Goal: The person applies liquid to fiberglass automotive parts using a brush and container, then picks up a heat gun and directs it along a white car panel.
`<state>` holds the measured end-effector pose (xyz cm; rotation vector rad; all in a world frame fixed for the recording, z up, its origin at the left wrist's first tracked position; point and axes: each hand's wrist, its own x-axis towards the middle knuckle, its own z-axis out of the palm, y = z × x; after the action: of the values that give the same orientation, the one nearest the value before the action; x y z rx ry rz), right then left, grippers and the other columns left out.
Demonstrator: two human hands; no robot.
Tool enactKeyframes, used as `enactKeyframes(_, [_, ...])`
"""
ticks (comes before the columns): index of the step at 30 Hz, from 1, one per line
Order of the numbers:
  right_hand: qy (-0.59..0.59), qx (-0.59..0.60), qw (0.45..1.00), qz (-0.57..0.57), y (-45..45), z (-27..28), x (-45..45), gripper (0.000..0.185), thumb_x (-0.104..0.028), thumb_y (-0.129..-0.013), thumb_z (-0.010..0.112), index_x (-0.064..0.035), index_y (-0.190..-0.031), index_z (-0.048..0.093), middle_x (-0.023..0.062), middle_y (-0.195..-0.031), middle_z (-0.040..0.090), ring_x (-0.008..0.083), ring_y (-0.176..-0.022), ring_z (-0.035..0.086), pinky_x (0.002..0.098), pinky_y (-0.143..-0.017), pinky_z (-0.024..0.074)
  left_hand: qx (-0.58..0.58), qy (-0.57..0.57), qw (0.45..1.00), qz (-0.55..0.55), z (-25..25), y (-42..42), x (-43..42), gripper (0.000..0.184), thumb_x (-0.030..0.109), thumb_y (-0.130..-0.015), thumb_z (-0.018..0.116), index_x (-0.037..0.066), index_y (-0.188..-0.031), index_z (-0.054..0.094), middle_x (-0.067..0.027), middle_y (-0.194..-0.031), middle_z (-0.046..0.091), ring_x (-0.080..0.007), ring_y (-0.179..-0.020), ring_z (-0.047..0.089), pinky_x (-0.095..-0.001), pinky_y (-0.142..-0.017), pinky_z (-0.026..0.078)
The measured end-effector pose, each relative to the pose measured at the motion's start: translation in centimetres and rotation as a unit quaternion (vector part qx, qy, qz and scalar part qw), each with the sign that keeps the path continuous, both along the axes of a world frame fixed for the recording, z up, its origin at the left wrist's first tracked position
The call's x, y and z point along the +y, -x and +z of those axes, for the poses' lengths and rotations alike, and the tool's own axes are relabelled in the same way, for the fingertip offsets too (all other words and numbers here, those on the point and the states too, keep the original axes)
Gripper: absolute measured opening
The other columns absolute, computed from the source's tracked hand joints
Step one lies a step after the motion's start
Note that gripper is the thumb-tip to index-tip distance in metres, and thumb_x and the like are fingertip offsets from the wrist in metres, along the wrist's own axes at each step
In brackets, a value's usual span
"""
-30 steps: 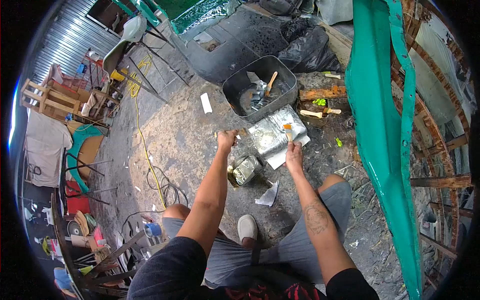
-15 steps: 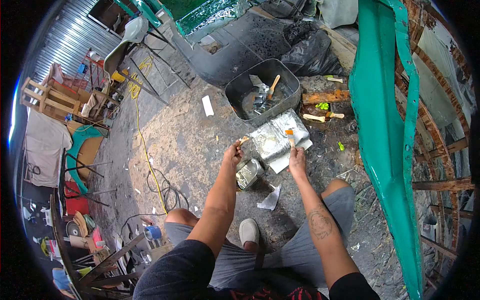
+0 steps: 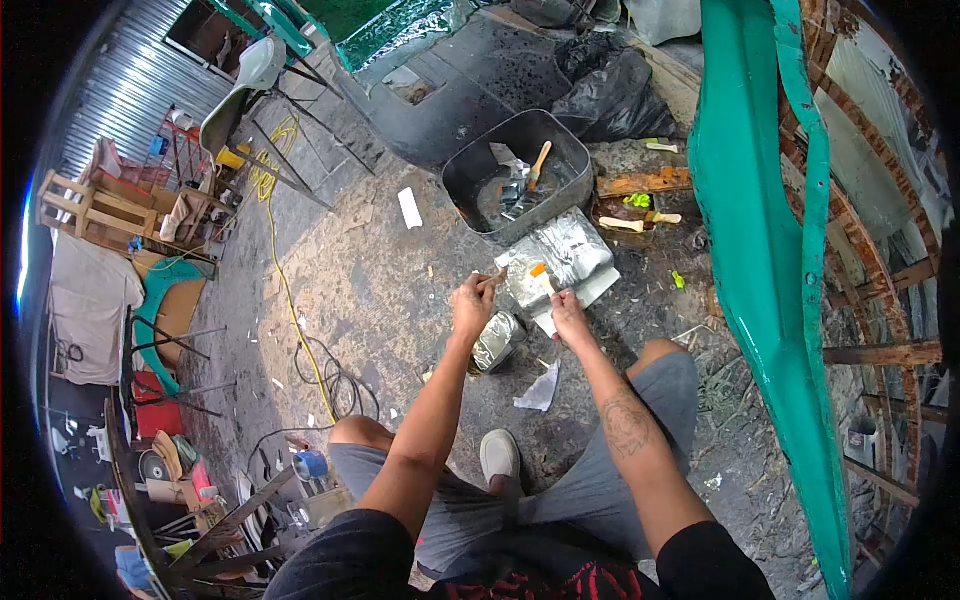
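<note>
In the head view, my right hand (image 3: 570,318) is closed round the handle of a paintbrush (image 3: 542,275) with orange bristles pointing away from me. The brush is over the near part of a foil-covered slab (image 3: 575,250); whether it touches the foil I cannot tell. My left hand (image 3: 472,308) is closed on a thin brown stick-like piece (image 3: 496,277), mostly hidden by the fingers, left of the slab. Just below and between the hands stands a foil-lined container (image 3: 498,340). A torn white scrap (image 3: 540,388) lies on the floor near it.
Beyond the slab is a dark tub (image 3: 470,215) holding a brush and scrapers. More wooden-handled brushes (image 3: 622,225) lie to its right. A long green panel (image 3: 745,200) stands at the right. A yellow cord (image 3: 283,290) crosses the floor at left.
My right hand has moved left and slightly down with the paintbrush, bringing its bristles closer to my left hand. The left hand has shifted only a little.
</note>
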<state>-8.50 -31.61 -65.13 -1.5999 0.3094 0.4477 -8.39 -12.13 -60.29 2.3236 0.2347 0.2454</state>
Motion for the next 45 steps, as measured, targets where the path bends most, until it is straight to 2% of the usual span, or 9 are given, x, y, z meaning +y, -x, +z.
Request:
enactKeyframes(3, [0.037, -0.004, 0.999, 0.034, -0.2, -0.3, 0.8, 0.031, -0.031, -0.092, 0.042, -0.0020, -0.102, 0.048, 0.0170, -0.080, 0.059, 0.0263, -0.056, 0.060, 0.0356, -0.040, 0.0501, 0.007, -0.069, 0.997, -0.042, 2.5, 0.3, -2.5, 0.015, 0.013, -0.082, 0.058, -0.001, -0.085, 0.061, -0.0220, -0.073, 0.063, -0.0396, -0.067, 0.061, -0.0426, -0.059, 0.047])
enactKeyframes(10, [0.087, 0.006, 0.996, 0.037, 0.0, -2.7, 1.5, 0.034, -0.031, -0.092, 0.040, -0.0012, -0.104, 0.051, 0.0199, -0.075, 0.063, 0.0309, -0.052, 0.062, 0.0375, -0.048, 0.0515, 0.043, -0.194, 0.976, -0.091, 2.2, -0.2, -3.4, 0.012, 0.010, -0.081, 0.058, 0.000, -0.088, 0.057, -0.0247, -0.074, 0.061, -0.0431, -0.071, 0.060, -0.0479, -0.060, 0.047])
enactKeyframes(14, [0.049, 0.075, 0.993, 0.070, -0.7, -4.0, 1.1, 0.034, -0.030, -0.091, 0.045, 0.0015, -0.102, 0.049, 0.0179, -0.080, 0.059, 0.0283, -0.056, 0.061, 0.0384, -0.038, 0.0472, 0.082, -0.234, 0.960, -0.133, 1.4, 0.0, -5.8, 0.014, 0.012, -0.083, 0.056, 0.000, -0.088, 0.051, -0.0250, -0.076, 0.060, -0.0437, -0.071, 0.060, -0.0496, -0.060, 0.047])
enactKeyframes(18, [0.023, 0.081, 0.996, 0.019, -0.5, -2.1, 0.9, 0.030, -0.026, -0.089, 0.047, 0.0014, -0.099, 0.051, 0.0118, -0.067, 0.055, 0.0223, -0.047, 0.051, 0.0342, -0.038, 0.0415, 0.143, -0.280, 0.935, -0.167, 0.7, 0.3, -7.9, 0.017, 0.008, -0.083, 0.049, -0.001, -0.096, 0.049, -0.0249, -0.084, 0.062, -0.0416, -0.075, 0.063, -0.0487, -0.064, 0.051])
enactKeyframes(20, [0.050, 0.067, 0.994, 0.067, -0.9, -4.7, 1.3, 0.028, -0.025, -0.089, 0.046, 0.0005, -0.100, 0.050, 0.0095, -0.069, 0.053, 0.0187, -0.045, 0.046, 0.0326, -0.038, 0.0369, 0.127, -0.292, 0.932, -0.172, -0.1, 0.7, -8.8, 0.018, 0.008, -0.083, 0.048, -0.002, -0.098, 0.048, -0.0250, -0.086, 0.062, -0.0396, -0.074, 0.064, -0.0463, -0.063, 0.052])
enactKeyframes(22, [-0.002, 0.107, 0.993, 0.043, -0.5, -2.5, 0.9, 0.028, -0.025, -0.089, 0.046, -0.0003, -0.103, 0.047, 0.0089, -0.071, 0.052, 0.0175, -0.046, 0.045, 0.0318, -0.037, 0.0343, 0.113, -0.302, 0.929, -0.179, -0.4, 0.7, -9.2, 0.019, 0.007, -0.083, 0.048, -0.003, -0.099, 0.048, -0.0252, -0.088, 0.062, -0.0376, -0.073, 0.065, -0.0439, -0.062, 0.054])
enactKeyframes(30, [-0.039, 0.128, 0.991, 0.028, -0.9, -2.8, 1.0, 0.031, -0.028, -0.091, 0.047, -0.0018, -0.108, 0.044, 0.0115, -0.077, 0.053, 0.0176, -0.058, 0.049, 0.0325, -0.040, 0.0357, 0.138, -0.296, 0.933, -0.149, -1.5, -0.5, -10.0, 0.026, 0.006, -0.083, 0.048, -0.002, -0.107, 0.046, -0.0247, -0.095, 0.059, -0.0391, -0.078, 0.063, -0.0441, -0.066, 0.053])
enactKeyframes(41, [-0.072, 0.128, 0.989, 0.032, -0.7, -1.9, 0.6, 0.027, -0.018, -0.087, 0.042, -0.0011, -0.107, 0.045, 0.0067, -0.068, 0.046, 0.0153, -0.046, 0.038, 0.0293, -0.036, 0.0286, 0.126, -0.306, 0.930, -0.158, -2.3, -0.3, -9.2, 0.030, 0.007, -0.082, 0.052, -0.003, -0.109, 0.044, -0.0241, -0.099, 0.058, -0.0364, -0.078, 0.065, -0.0410, -0.063, 0.055])
enactKeyframes(45, [-0.071, 0.117, 0.990, 0.034, -0.7, -1.8, 0.6, 0.027, -0.019, -0.087, 0.043, -0.0008, -0.107, 0.046, 0.0077, -0.069, 0.048, 0.0160, -0.046, 0.042, 0.0304, -0.036, 0.0313, 0.112, -0.266, 0.947, -0.143, -1.8, 0.0, -9.4, 0.029, 0.006, -0.081, 0.052, -0.005, -0.108, 0.044, -0.0248, -0.096, 0.059, -0.0374, -0.079, 0.064, -0.0413, -0.063, 0.054])
